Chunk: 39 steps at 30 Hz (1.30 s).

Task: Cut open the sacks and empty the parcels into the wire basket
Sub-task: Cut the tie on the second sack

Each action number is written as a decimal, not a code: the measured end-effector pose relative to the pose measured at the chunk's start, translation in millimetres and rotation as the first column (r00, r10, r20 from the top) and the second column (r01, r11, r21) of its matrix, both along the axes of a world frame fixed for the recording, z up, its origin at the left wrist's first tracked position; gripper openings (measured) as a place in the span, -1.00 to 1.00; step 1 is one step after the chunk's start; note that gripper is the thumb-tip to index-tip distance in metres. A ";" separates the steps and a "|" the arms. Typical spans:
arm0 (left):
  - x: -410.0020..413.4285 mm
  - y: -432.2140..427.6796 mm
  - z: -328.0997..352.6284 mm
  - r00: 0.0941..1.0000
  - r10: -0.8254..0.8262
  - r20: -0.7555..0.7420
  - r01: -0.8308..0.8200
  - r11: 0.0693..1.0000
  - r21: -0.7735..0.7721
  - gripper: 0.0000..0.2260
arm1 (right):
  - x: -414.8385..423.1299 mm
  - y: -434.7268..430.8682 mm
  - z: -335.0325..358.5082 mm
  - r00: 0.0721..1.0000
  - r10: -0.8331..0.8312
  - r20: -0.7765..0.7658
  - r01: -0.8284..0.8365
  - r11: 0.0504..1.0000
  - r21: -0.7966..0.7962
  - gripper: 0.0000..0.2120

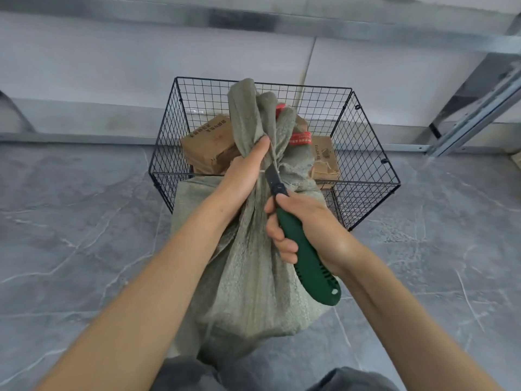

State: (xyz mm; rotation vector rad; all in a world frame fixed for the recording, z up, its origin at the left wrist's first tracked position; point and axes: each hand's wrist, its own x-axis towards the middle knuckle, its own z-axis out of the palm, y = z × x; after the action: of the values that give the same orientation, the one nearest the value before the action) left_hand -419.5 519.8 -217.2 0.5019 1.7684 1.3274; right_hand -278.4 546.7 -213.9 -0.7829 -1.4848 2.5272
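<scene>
Wire basket point(366, 142) holds several brown parcels point(208, 145). Sack point(253, 263) stands on the floor against the basket's near side, neck bunched. Left hand point(245, 170) fingers grip the neck; right hand point(304, 224) fingers wrap the knife point(310, 263), blade at the tie. Judged: cut in hand, emptying left. Floor open either side of the basket; wall close behind.

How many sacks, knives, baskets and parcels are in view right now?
sack: 1
knife: 1
wire basket: 1
brown parcels: 2 in plain view; the sack may hide more
Total: 5
</scene>
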 end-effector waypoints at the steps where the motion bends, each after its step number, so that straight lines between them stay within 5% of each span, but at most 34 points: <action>1: -1.3 0.1 -0.3 1.000 -0.008 0.004 0.008 1.000 -0.005 -0.37 | -0.7 0.9 -0.1 1.000 0.024 -0.001 -0.024 0.999 -0.041 -0.79; 9: -5.1 1.6 -1.0 1.000 0.021 0.023 -0.020 0.999 -0.041 -0.44 | 0.1 1.0 -2.9 0.995 0.095 -0.030 -0.099 0.966 -0.237 -0.80; 22: -3.2 2.6 3.8 0.994 0.087 0.059 -0.082 0.993 -0.085 -0.51 | 2.4 0.0 -6.2 0.996 0.088 -0.012 -0.088 0.973 -0.214 -0.78; 39: -4.8 3.2 -2.7 0.964 0.164 0.209 -0.178 0.983 0.053 -0.63 | -39.7 -6.2 6.1 0.985 -0.169 0.026 0.149 0.923 0.354 -0.74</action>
State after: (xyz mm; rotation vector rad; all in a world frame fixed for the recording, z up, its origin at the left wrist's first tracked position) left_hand -424.3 523.1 -219.9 0.2448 1.6274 1.5101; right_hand -318.1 540.6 -207.8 -0.8774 -1.7436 2.0563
